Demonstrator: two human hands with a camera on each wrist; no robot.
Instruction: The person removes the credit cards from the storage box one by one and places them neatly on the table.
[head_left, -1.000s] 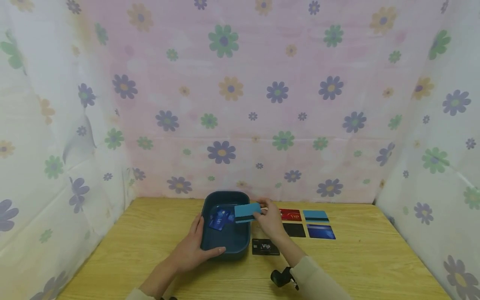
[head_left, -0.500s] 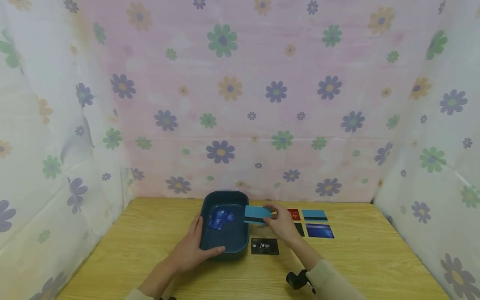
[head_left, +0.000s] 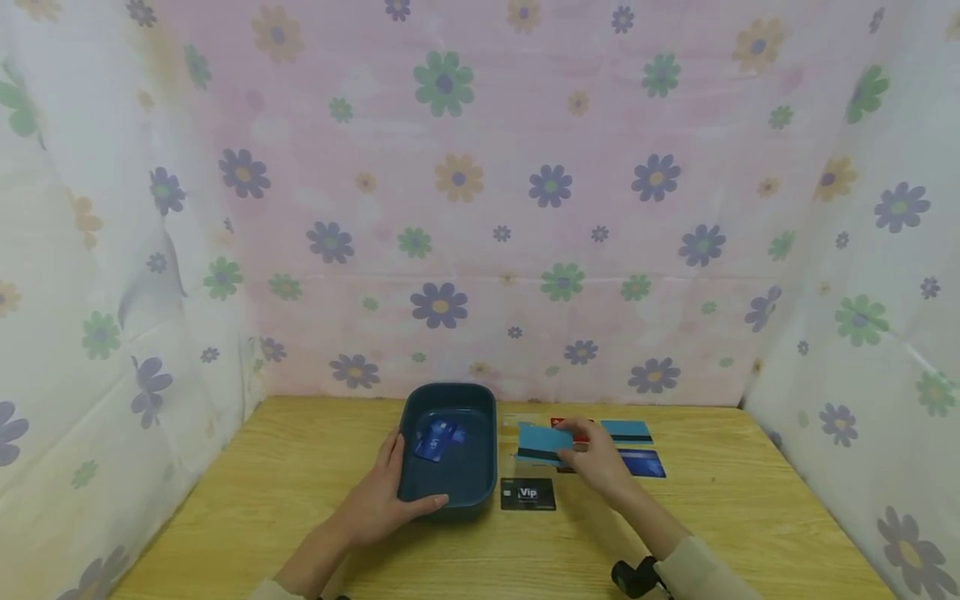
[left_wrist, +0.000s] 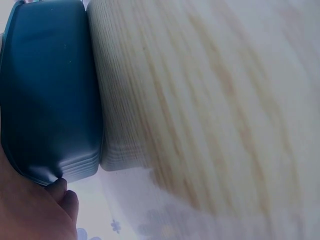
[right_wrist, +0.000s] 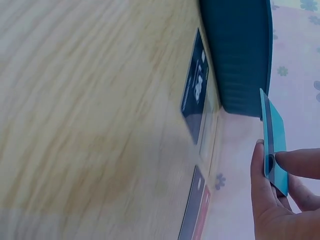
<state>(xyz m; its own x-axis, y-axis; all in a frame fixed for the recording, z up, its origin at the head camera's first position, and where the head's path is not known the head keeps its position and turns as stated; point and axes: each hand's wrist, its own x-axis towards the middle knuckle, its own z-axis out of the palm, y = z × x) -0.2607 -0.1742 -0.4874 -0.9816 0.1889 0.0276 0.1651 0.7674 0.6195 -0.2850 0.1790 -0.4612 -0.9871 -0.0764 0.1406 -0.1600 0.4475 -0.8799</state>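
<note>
A deep dark-blue plastic box (head_left: 450, 487) stands on the table with several blue cards (head_left: 435, 439) loosely piled inside. My left hand (head_left: 375, 498) grips its left side, thumb over the near rim. Seen from the left wrist, the fingers (left_wrist: 59, 190) lie at the box's edge. Between thumb and fingers, my right hand (head_left: 603, 465) pinches a light-blue card (head_left: 542, 442) with a black stripe, also visible as a card (right_wrist: 276, 142) in the right wrist view. That card is held to the right of the box, above other cards on the table.
A black Vip card (head_left: 528, 493) lies just right of the box. Farther right are a partly covered red card (head_left: 572, 424), a second light-blue striped card (head_left: 628, 432) and a dark-blue card (head_left: 647, 463). A flowered cloth (head_left: 480, 350) surrounds the wooden table (head_left: 720, 525).
My right hand has carried the light-blue card rightward, from over the box's right rim to above the cards on the table. The left hand and the box have stayed put.
</note>
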